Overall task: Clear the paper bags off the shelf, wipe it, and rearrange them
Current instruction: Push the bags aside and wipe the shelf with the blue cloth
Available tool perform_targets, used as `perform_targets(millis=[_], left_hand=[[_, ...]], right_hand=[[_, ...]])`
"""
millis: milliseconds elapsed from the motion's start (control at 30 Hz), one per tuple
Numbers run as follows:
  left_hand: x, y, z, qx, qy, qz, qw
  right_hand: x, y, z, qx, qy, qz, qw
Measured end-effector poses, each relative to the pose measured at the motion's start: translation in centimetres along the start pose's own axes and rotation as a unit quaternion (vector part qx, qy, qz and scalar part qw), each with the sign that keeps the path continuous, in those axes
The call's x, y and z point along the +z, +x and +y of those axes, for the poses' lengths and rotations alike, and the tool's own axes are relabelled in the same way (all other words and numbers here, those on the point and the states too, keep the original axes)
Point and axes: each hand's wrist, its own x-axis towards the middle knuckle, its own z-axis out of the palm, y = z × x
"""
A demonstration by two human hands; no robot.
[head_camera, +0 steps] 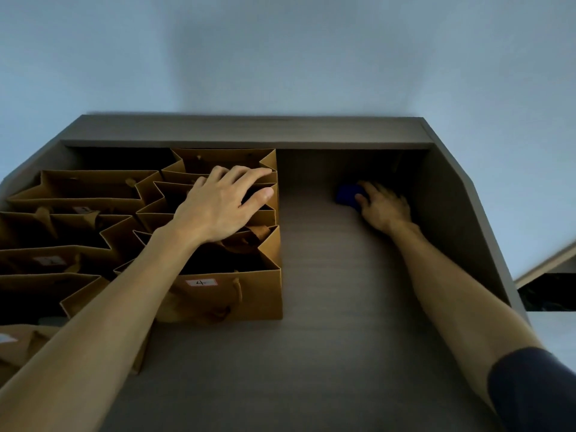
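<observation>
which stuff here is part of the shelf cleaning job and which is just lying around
Job: paper bags, shelf, blue cloth, left hand on the bags, right hand on the cloth.
Lying about: dark clutter beyond the shelf's right side, too dim to identify.

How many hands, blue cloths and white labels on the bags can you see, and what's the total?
Hands: 2 (left hand on the bags, right hand on the cloth)
Blue cloth: 1
White labels: 4
Total: 7
</observation>
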Motion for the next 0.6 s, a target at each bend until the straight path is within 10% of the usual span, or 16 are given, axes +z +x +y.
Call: perform_targets(millis=[600], left_hand=[[0.2,0.9,-0.6,0.016,-0.006,0.007,1.0]], right_hand=[[2.3,-19.9,-2.4,0.035,-0.066,0.021,0.997]])
